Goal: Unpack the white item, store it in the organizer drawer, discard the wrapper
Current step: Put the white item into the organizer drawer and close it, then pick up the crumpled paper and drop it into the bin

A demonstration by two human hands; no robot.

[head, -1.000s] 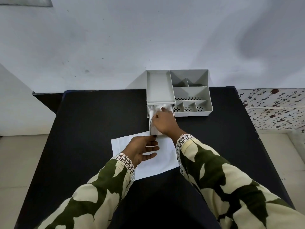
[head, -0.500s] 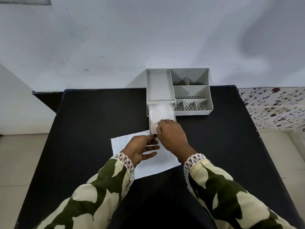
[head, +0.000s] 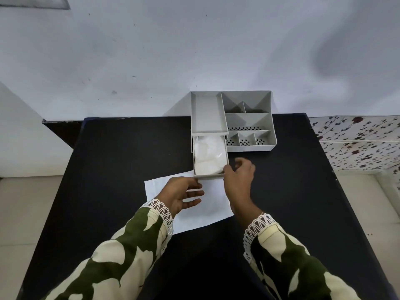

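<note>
- Right hand (head: 239, 177) loosely curled, empty, thumb touching the pulled-out drawer (head: 210, 176) holding the white item (head: 208, 155).
- Left hand (head: 181, 194) released, fingers spread on the flat wrapper (head: 203, 210).

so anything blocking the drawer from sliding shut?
Nothing visible. The drawer is pulled out with the white item lying inside; the right hand is at its front corner, the left hand on the wrapper in front.
</note>
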